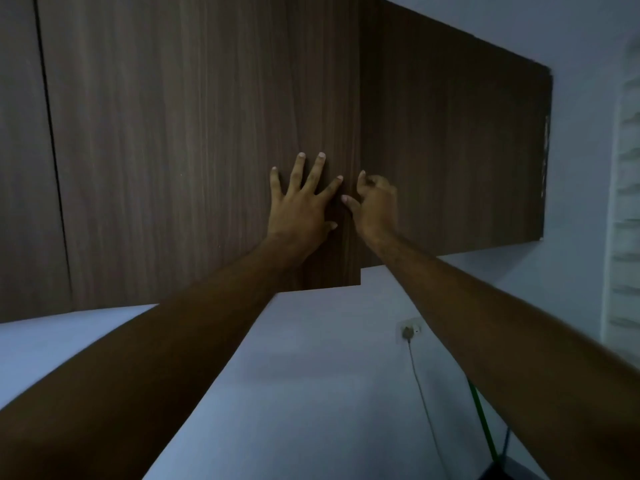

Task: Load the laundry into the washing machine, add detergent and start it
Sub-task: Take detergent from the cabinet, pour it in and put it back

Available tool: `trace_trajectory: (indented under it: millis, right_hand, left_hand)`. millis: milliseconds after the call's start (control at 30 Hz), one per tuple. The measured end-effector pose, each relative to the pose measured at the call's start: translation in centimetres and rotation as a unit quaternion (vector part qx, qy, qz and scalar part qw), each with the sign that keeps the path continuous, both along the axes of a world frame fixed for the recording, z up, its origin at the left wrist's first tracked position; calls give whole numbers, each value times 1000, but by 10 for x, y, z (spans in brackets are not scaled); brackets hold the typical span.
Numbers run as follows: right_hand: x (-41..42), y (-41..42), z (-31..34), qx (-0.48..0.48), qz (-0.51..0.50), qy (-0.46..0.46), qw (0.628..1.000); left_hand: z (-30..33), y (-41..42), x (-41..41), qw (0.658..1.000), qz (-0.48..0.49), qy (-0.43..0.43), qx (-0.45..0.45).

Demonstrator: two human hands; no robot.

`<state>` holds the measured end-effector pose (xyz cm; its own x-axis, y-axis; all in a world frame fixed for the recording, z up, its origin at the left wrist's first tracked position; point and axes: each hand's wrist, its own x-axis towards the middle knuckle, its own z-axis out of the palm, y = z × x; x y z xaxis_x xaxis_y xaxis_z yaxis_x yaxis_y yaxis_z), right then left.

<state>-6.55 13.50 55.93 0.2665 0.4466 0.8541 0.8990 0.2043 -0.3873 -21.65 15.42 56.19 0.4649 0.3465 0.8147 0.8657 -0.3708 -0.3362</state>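
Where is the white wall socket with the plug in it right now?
In the head view, the white wall socket sits low on the pale wall, below the dark wooden cabinets and just left of the right forearm, its thin cord hanging down.

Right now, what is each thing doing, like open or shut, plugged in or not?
Middle cupboard door: shut, or nearly.
Right cupboard door: looks shut; hard to be sure.
Left hand: flat on the middle door, fingers spread.
Right hand: fingers curled at the door edge.
Wall socket: plug in, cord hanging down.
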Motion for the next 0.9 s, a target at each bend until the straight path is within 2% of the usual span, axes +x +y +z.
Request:
trace_trajectory:
  millis: [67,200,333,600,900]
  right_hand:
    - [-2,11,-5,-31,10,-16,999]
    - [-15,33,-18,-55,81,13,995]
    - [-22,52,-26,-30,70,4,997]
    - [-23,82,-25,-39,41,-21,998]
    - [-25,117,-31,3,58,-14,998]
  left_hand:
    - [0,9,3,1000,-7,7,9]
    - [-3,23,8,1000,-22,10,18]
    - [2,34,11,999,-30,27,35]
    - [17,56,19,995,-34,74,49]
    - [15,81,25,995,-22,60,71]
